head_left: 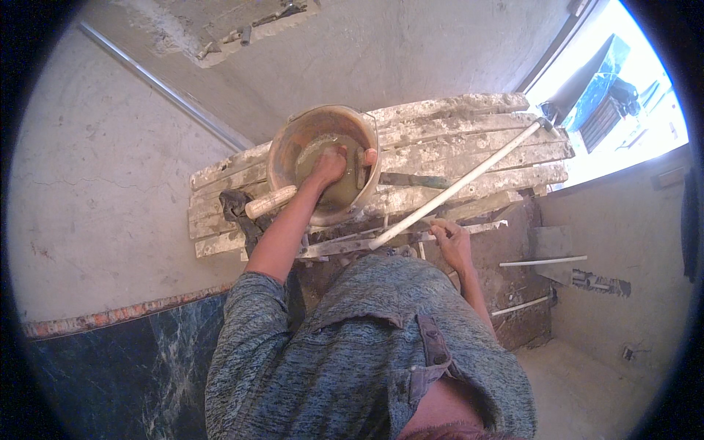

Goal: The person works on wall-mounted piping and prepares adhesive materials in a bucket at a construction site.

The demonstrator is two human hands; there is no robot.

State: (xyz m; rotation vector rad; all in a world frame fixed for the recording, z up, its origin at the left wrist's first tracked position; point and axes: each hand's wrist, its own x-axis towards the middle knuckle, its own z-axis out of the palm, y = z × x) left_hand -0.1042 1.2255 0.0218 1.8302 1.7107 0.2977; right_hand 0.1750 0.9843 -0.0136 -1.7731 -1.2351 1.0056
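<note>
A round, mud-stained bucket sits on the rough plank platform, with wet grey mortar inside. My left hand reaches down into it, fingers bunched and their tips hidden at the mortar. Beside that hand, a tool with an orange-brown end leans on the bucket's inner right wall. A pale wooden handle lies against the bucket's near left side, by a dark crumpled thing. My right hand is at the platform's near edge, fingers curled together; what they hold is too small to make out.
The planks are crusted with dried mortar. A long white pole slants across them, near a flat dark strip. Plastered walls stand left and behind; dark marble-like panels cover the lower left wall. A bright opening is at far right.
</note>
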